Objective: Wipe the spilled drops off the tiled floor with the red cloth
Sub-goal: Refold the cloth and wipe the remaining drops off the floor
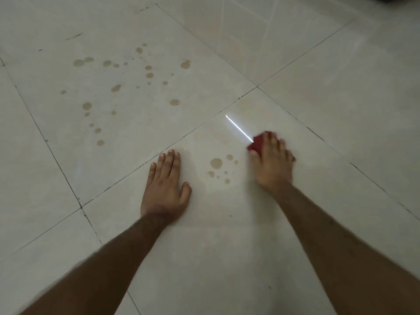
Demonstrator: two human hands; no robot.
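Nearest, two bare forearms reaching in from the bottom edge over the pale tiled floor (227, 258). Left hand (164, 186) pressed flat on the tile, palm down, fingers straight and close together, thumb splayed to the side, holding nothing. Right hand (271, 163) laid over the red cloth (256, 145), fingers spread and slightly bent on top of it, blurred, so hard to tell whether merely pressing or gripping; cloth bunched beneath, showing past the fingertips and at the far edge of the palm. Between the hands, a small cluster of brownish drops (216, 163), just beside the cloth but apart from it. Just beyond the cloth, a thin bright streak of reflected light (238, 128). Farther off and to the left, across a grout line, a wide scatter of spilled drops (127, 85) over the next tile, well apart from the cloth.
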